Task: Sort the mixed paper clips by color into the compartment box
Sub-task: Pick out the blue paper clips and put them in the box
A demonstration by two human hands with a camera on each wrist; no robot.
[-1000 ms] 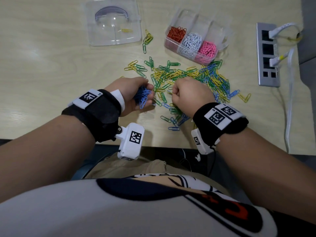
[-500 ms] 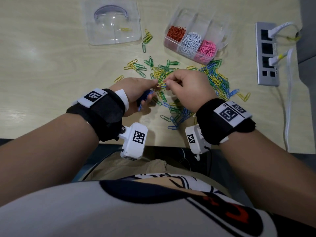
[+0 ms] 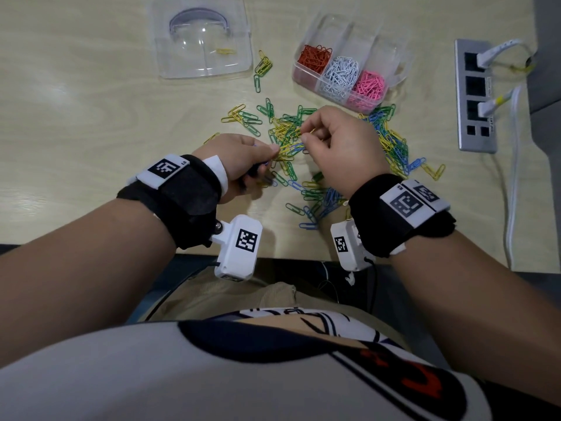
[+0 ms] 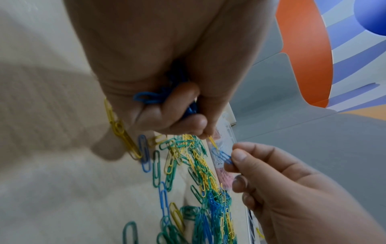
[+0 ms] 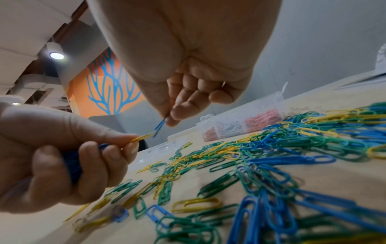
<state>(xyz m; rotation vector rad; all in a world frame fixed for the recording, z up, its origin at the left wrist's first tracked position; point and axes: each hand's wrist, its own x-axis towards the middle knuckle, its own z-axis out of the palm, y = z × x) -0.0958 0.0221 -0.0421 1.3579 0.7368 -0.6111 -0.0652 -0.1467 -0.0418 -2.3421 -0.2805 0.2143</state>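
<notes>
A heap of blue, green and yellow paper clips (image 3: 306,153) lies on the pale wooden table (image 3: 91,123). My left hand (image 3: 243,159) grips a bunch of blue clips (image 4: 150,98) in its curled fingers and pinches a yellow clip (image 5: 144,137) at thumb and forefinger. My right hand (image 3: 340,144) pinches a blue clip (image 4: 222,156) that is hooked to the yellow one; both are held just above the heap. The clear compartment box (image 3: 391,47) stands behind, with red, white and pink clips (image 3: 368,86) in its near row.
A clear plastic lid (image 3: 200,34) lies at the back left, with a yellow clip on it. A grey power strip (image 3: 476,95) with white plugs and a cable sits at the right. A few clips (image 3: 261,68) lie apart beside the lid.
Both hands have lifted from the heap and come together. The right hand rose and now pinches a blue clip, while the left thumb and forefinger have taken the yellow clip linked to it.
</notes>
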